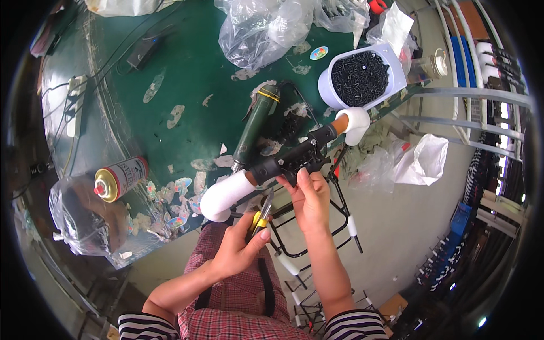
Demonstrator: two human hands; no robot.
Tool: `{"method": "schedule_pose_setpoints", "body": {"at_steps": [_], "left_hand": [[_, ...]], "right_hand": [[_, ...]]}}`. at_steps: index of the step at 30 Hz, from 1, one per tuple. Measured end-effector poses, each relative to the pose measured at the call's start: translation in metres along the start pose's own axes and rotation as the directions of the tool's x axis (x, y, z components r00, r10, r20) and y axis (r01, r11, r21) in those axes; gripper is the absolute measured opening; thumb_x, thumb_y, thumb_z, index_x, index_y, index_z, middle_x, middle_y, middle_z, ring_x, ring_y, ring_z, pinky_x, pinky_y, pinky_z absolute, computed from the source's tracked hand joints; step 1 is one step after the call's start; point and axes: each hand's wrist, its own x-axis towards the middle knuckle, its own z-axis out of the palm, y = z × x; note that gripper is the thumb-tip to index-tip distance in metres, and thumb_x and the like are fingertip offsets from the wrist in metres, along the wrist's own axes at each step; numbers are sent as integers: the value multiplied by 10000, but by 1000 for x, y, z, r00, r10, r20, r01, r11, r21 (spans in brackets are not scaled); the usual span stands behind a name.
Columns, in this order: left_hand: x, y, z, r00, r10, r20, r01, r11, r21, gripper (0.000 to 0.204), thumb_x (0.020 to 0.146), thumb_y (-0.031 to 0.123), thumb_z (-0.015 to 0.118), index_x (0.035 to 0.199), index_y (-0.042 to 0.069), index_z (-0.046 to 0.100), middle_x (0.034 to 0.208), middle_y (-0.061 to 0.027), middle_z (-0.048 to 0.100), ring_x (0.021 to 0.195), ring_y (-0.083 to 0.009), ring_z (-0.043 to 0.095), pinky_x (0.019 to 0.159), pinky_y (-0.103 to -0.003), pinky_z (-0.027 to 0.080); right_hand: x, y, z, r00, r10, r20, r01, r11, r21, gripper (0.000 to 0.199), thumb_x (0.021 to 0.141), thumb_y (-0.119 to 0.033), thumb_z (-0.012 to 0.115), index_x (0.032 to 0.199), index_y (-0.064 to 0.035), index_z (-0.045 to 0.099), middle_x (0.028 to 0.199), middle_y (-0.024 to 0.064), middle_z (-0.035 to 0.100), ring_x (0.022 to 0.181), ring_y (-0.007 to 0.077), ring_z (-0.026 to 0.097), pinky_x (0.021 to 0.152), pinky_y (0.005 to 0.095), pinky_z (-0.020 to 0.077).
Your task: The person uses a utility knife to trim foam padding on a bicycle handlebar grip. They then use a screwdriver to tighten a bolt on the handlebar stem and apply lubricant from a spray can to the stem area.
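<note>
In front of me a black metal tube assembly [272,166] with brown sections lies slanted at the table's near edge. A white foam sleeve [226,195] covers its left end and a shorter white sleeve [357,123] its right end. My left hand [241,246] is wrapped round a yellow-and-black utility knife [262,218], its blade pointing up close to the tube. Thumb and fingers of my right hand [311,201] close on the black bracket [309,161] at the tube's middle; the fingertips are partly hidden. Behind the tube rests a dark green power screwdriver [255,124].
A pale bin [328,90] of black screws stands at the table's right edge. Clear plastic bags [258,34] lie at the back. A spray can [122,178] and sticker scraps [164,198] are at the left. A black tubular frame [340,226] stands below the table's edge.
</note>
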Motion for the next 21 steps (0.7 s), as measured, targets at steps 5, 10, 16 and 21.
{"method": "schedule_pose_setpoints", "body": {"at_steps": [5, 10, 16, 21], "left_hand": [[5, 0, -13, 997, -16, 72, 11, 998, 57, 388, 1020, 335, 532, 1225, 6, 512, 798, -6, 612, 612, -53, 515, 561, -221, 429], [17, 11, -13, 997, -56, 53, 45, 979, 197, 404, 973, 319, 614, 1181, -15, 522, 763, -139, 623, 680, -257, 661, 639, -357, 505], [31, 6, 0, 996, 62, -67, -41, 958, 285, 395, 968, 260, 637, 1219, -26, 529, 777, -62, 618, 678, -132, 579, 632, -287, 465], [31, -4, 7, 1000, -22, -8, 23, 981, 194, 401, 987, 265, 608, 1264, -14, 528, 743, -11, 594, 600, -70, 535, 572, -232, 439]], "right_hand": [[6, -15, -5, 999, 24, 23, -21, 988, -153, 154, 957, -124, 623, 1080, -33, 636, 1050, 98, 701, 907, 188, 694, 821, 361, 574], [6, -16, -6, 993, 115, -13, -116, 980, -162, 219, 926, -87, 659, 1125, -32, 584, 1008, 66, 695, 886, 147, 678, 766, 297, 566], [12, -20, -6, 983, 171, 61, -158, 973, -170, 274, 929, -138, 660, 1133, 11, 553, 1008, 92, 679, 847, 163, 687, 736, 303, 588], [17, -32, -13, 956, 194, 221, -115, 939, -325, 389, 986, -243, 564, 1270, 17, 516, 1114, 127, 659, 938, 195, 681, 822, 359, 578]]}}
